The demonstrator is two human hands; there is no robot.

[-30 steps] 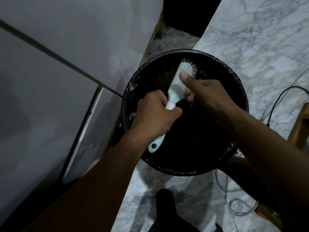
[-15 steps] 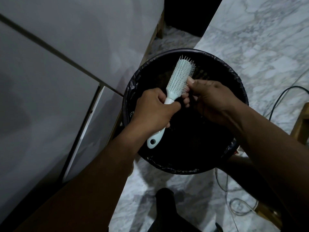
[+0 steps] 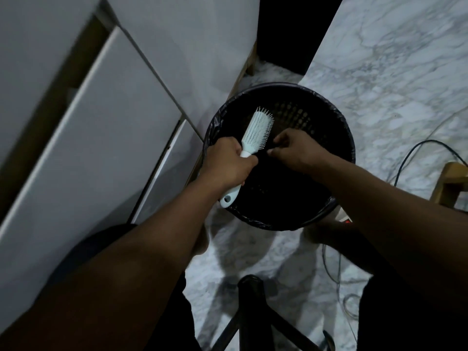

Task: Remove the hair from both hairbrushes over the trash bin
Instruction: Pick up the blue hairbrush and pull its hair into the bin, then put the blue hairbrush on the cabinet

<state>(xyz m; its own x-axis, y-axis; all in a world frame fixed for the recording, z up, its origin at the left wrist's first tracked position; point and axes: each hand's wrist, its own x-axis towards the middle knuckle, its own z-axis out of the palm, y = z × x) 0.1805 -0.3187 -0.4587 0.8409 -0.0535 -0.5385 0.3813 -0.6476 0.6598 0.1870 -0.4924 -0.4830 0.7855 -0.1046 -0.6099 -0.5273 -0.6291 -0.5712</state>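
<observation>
A pale hairbrush is held over the black lined trash bin, bristles facing right. My left hand is shut around its handle, whose end sticks out below the fist. My right hand sits just right of the bristles, apart from them, with fingertips pinched together. Whether hair is between those fingers is too dark to tell. Only one brush is in view.
White cabinet doors stand close on the left. The floor is pale marble. Cables trail at the right beside a wooden piece. A dark chair base is below.
My right hand has come off the brush head and drawn back to the right, fingers pinched. The view has pulled back and shifted, and the brush has stayed over the bin.
</observation>
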